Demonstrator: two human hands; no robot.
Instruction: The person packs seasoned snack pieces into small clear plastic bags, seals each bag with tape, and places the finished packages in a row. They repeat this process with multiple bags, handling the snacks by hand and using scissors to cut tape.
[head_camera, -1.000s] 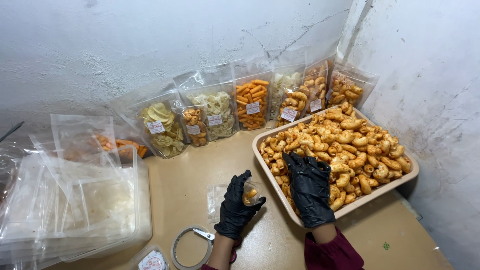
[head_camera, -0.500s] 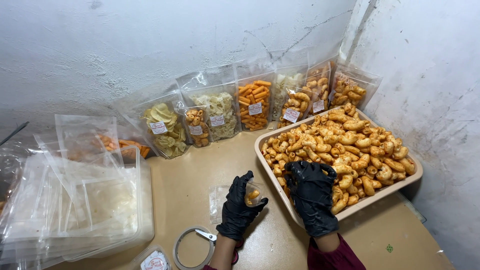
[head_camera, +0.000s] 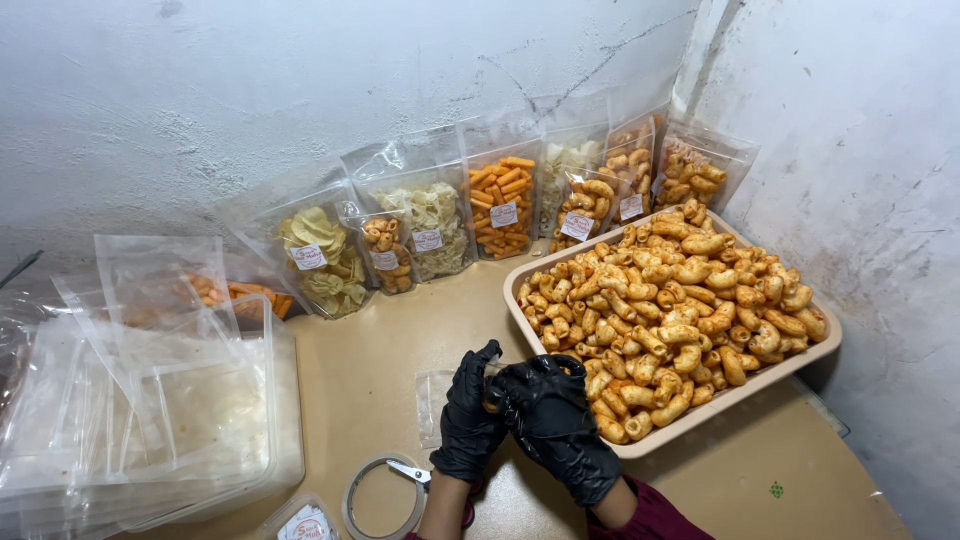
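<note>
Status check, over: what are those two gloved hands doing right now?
Left hand holds small clear bag open. Right hand drops curled snacks in, beside tray. Nothing blocking; tape roll near wrist.

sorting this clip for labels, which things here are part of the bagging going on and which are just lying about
In use: left hand, right hand, small clear bag, tray of curled snacks.

Lying about: filled snack bags, stack of empty bags, tape roll, scissors.

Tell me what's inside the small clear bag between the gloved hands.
The small clear bag lies flat on the table, mostly transparent. A few orange curled snacks show at its mouth between the left hand and right hand; the gloves cover the rest.
</note>
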